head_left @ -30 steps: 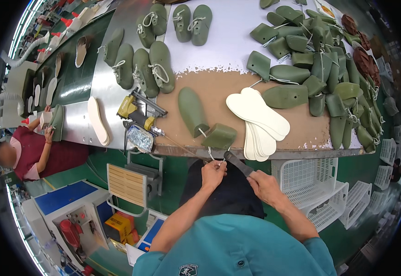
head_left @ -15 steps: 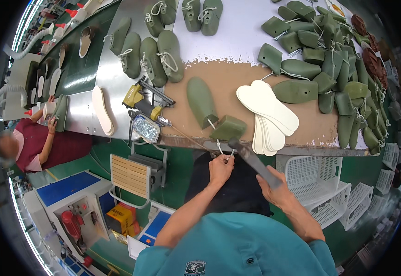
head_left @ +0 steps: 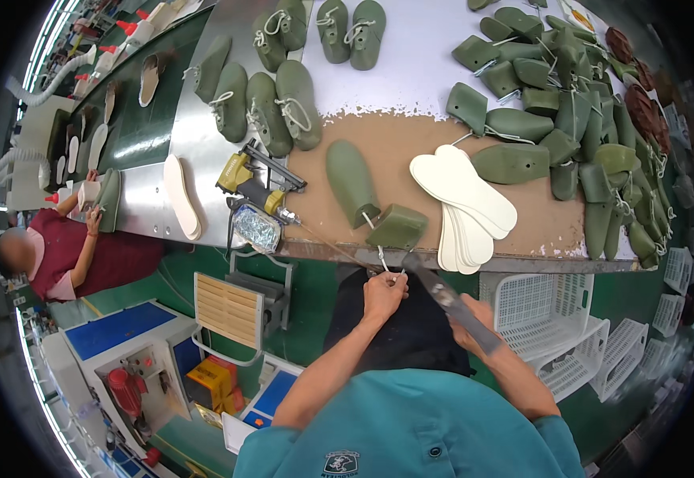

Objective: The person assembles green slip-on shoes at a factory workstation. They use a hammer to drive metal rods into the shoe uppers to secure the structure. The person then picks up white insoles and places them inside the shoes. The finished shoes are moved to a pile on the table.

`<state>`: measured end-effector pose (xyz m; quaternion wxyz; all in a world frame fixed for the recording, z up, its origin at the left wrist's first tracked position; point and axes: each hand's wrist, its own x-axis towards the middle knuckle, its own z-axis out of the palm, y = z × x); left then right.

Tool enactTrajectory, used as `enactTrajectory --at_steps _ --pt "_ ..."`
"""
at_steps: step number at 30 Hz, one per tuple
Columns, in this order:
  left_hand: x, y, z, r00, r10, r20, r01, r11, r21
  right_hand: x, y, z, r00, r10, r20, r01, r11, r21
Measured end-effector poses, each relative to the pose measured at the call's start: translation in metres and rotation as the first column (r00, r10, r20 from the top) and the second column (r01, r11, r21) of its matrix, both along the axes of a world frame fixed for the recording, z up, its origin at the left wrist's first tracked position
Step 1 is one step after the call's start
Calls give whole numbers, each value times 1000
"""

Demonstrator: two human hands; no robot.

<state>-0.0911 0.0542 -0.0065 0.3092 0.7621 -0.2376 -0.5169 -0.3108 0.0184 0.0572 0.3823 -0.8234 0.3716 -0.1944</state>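
Note:
My left hand [head_left: 384,295] is closed at the table's front edge, its fingertips pinching a white cord [head_left: 383,259]. That cord runs up to the green heel block [head_left: 397,228] of a shoe last, which lies at the edge. The forepart of the last [head_left: 350,179] lies behind, linked to the block by a short white piece. My right hand [head_left: 472,323] is closed around a long, flat grey metal tool [head_left: 443,292]. The tool slants across the hand, with its dark far end close to my left fingertips. Its exact kind is unclear, and it partly hides my right fingers.
Cream insoles [head_left: 474,191] are stacked right of the last. A yellow-black nail gun [head_left: 243,179] and a bag of small metal pieces [head_left: 257,228] lie left. Many green lasts [head_left: 522,123] are piled at right. White crates [head_left: 534,311] stand below; a co-worker [head_left: 76,247] is at far left.
The tool's near end has swung down toward me with my right hand. My left hand keeps its pinch on the cord. The whole view has shifted slightly.

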Motion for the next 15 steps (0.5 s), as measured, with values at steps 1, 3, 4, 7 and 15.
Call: enactTrajectory --at_steps 1,3,4,7,15 --pt "0 0 -3 999 11 -41 -10 1000 16 -2 4 -23 999 31 -32 -32 999 -25" --pt "5 5 -16 993 45 -112 -39 998 54 9 -2 -34 957 -31 -289 27 999 -18" --pt "6 5 -18 994 17 -108 -13 999 44 10 -2 -31 966 -74 -250 67 997 -34" --pt "10 5 -25 990 -14 -141 20 999 41 4 -7 -23 968 -155 -196 173 982 77" --pt "18 8 -36 929 47 -367 -17 996 85 -1 -6 -15 994 103 -22 -105 992 -67"
